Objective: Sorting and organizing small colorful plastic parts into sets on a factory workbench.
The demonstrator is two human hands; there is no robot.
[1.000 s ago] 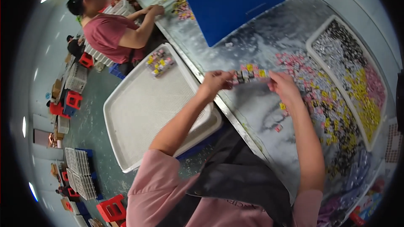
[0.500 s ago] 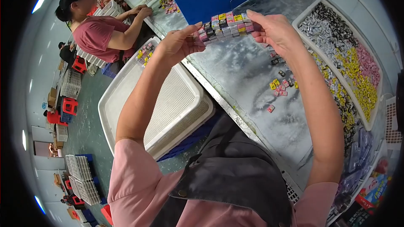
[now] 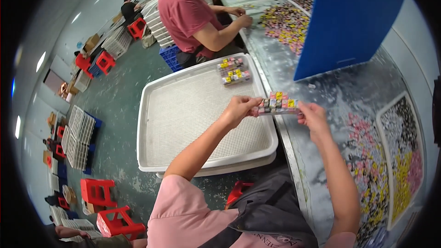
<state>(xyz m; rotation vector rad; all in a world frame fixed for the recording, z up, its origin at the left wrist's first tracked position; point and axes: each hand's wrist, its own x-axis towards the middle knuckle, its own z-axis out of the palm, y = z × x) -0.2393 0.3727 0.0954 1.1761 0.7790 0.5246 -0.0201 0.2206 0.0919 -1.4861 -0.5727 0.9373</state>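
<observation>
Both your hands grip the pack of small coloured pieces (image 3: 278, 104): the left hand (image 3: 240, 110) pinches one end between thumb and fingers, the right hand (image 3: 313, 116) the other. It hangs above the edge of the table (image 3: 305, 149), near the white tray (image 3: 195, 119). Press both ends lightly and equally, holding it level so the rows don't buckle.

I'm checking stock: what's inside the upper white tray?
Packs of multicoloured pieces lie near the far right corner of the tray. The left hand and forearm cover part of its perforated floor; anything beneath can't be seen.
</observation>
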